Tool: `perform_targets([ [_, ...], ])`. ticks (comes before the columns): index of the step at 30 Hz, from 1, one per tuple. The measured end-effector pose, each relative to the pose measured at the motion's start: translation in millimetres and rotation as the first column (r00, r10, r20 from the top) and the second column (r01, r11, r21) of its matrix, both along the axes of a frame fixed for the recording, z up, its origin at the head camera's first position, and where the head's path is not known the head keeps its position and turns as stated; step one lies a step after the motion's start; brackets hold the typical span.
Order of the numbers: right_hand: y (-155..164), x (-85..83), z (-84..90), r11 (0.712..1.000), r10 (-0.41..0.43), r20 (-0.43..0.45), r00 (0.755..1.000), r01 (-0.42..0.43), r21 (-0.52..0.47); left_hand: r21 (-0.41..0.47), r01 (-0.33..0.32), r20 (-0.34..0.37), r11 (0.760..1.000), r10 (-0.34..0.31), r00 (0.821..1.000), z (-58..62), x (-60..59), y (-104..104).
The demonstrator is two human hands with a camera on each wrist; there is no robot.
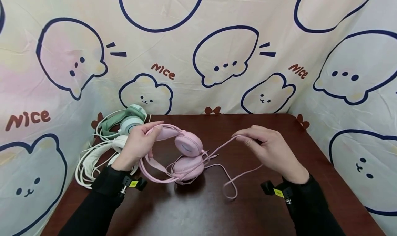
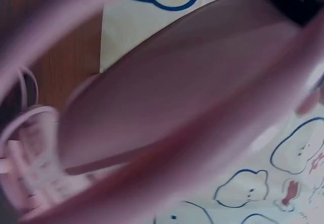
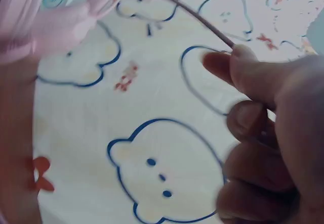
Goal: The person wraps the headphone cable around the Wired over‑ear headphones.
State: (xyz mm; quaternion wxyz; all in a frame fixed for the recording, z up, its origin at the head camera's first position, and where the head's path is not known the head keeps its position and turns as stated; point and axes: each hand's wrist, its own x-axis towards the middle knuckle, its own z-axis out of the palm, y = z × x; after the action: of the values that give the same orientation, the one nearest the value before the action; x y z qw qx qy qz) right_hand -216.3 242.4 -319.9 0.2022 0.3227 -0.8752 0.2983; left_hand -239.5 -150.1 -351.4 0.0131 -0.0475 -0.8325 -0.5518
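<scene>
A dark brown worktop [image 1: 248, 208] is seen; pink headphones [image 1: 186, 156] rest between the hands, green headphones [image 1: 131, 120] and seemingly white headphones [image 1: 96, 156] beyond the left hand [image 1: 136, 146].

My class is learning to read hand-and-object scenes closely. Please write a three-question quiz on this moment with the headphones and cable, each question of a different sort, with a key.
1. True or false: the left hand grips the headband of the pink padded over-ear headphones.
2. Multiple choice: the right hand pinches
A. the mint green headphones
B. the thin pink cable
C. the white headphones
3. Fill in: the green and white headphones lie at the ____ rear corner of the dark brown wooden table, as the person sees it.

Key
1. True.
2. B: finger and thumb hold the cable, which runs to the pink headphones.
3. Left.
</scene>
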Motion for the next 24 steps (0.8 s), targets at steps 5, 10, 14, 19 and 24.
perform_targets([
  [5, 3, -20.4, -18.4, 0.979, -0.205, -0.156, 0.966, 0.202, -0.034, 0.091, 0.139, 0.187, 0.986, -0.154, 0.970, 1.6, 0.3, -4],
  [10, 0, -38.8, -36.4, 0.958, -0.288, -0.176, 0.941, 0.284, -0.045, 0.222, 0.206, 0.288, 0.953, -0.266, 0.920, -12.0, -2.1, 3],
  [14, -8, -47.0, -43.6, 0.972, -0.235, -0.139, 0.962, 0.229, -0.060, 0.242, 0.246, 0.319, 0.939, -0.316, 0.894, -26.8, -3.0, 10],
  [19, -17, -54.1, -42.3, 0.976, -0.194, -0.097, 0.976, 0.182, -0.118, 0.180, 0.264, 0.359, 0.948, -0.313, 0.880, -37.5, -1.4, 13],
  [24, -24, -60.7, -42.3, 0.975, -0.173, -0.052, 0.984, 0.163, -0.151, 0.203, 0.319, 0.379, 0.926, -0.375, 0.846, -40.5, 0.6, 20],
])
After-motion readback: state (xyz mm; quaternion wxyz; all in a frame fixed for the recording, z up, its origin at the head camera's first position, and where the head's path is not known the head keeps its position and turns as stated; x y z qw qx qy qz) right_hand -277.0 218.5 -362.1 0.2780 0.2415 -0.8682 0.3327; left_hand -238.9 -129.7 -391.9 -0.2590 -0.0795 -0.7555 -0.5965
